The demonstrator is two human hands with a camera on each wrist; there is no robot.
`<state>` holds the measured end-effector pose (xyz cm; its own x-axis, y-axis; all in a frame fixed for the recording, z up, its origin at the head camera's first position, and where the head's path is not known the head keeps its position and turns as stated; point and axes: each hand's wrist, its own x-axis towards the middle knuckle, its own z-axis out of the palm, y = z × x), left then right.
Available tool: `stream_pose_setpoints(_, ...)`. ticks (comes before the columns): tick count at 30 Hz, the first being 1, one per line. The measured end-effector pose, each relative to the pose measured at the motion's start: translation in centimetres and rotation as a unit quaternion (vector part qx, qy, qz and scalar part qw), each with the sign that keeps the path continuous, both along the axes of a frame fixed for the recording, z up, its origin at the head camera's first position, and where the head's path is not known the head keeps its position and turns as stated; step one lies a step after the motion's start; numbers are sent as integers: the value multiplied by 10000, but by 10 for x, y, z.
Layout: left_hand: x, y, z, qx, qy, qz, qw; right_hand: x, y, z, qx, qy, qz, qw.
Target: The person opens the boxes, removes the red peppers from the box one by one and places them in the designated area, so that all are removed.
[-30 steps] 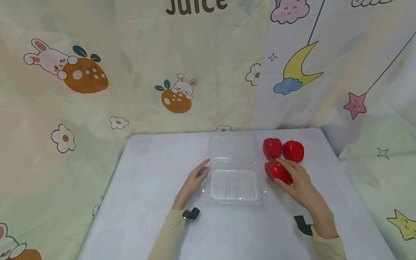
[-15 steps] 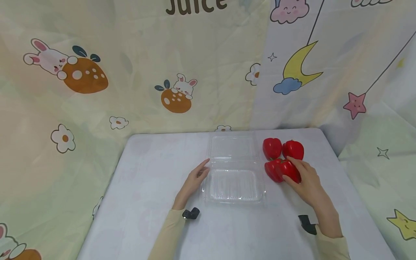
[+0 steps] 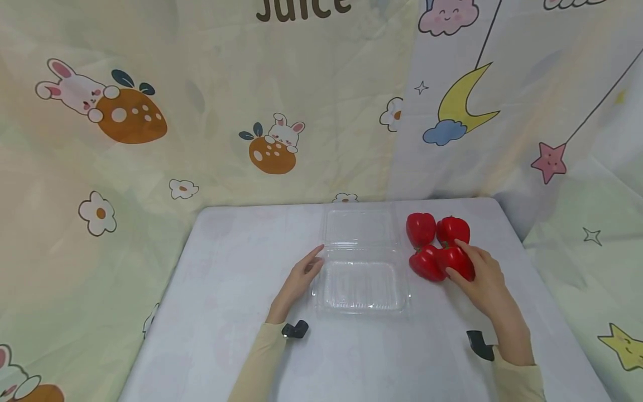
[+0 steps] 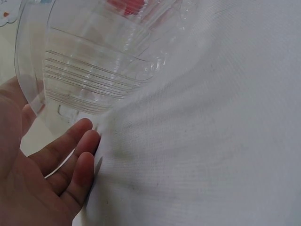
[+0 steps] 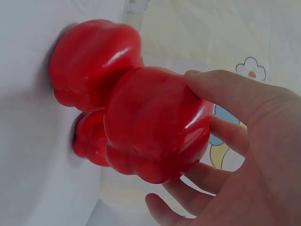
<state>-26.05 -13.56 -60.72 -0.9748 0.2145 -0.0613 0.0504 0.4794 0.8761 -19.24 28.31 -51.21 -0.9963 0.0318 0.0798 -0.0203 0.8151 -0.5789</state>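
Note:
Near the table's right side my right hand holds a red bell pepper, thumb on one side and fingers round the other. Another red bell pepper sits directly left of it. Two more stand behind: a bell pepper at the back left and a bell pepper at the back right, partly covered by the held one. A clear plastic clamshell box lies with its lid folded back. My left hand is at the box's left edge, fingers loosely extended, index fingertip by the hinge.
The white table has rounded far corners. Behind it hangs a printed cloth with rabbits, a moon and stars. A black strap mount sits at the left wrist, and another black mount at the right.
My right hand has moved right with the bell pepper in it, uncovering the front left pepper that it partly hid. The left hand and the clamshell box have stayed in place.

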Motion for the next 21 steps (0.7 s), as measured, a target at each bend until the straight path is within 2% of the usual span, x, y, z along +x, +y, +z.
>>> stream_pose_setpoints(11, 0, 0, 0, -17, 16, 4, 10000, -1, 15, -3, -25, 40, -198, 9998)
stream_pose_setpoints(21, 0, 0, 1, -59, 20, -5, 10000, -6, 23, -13, -72, -163, -376, 9991)
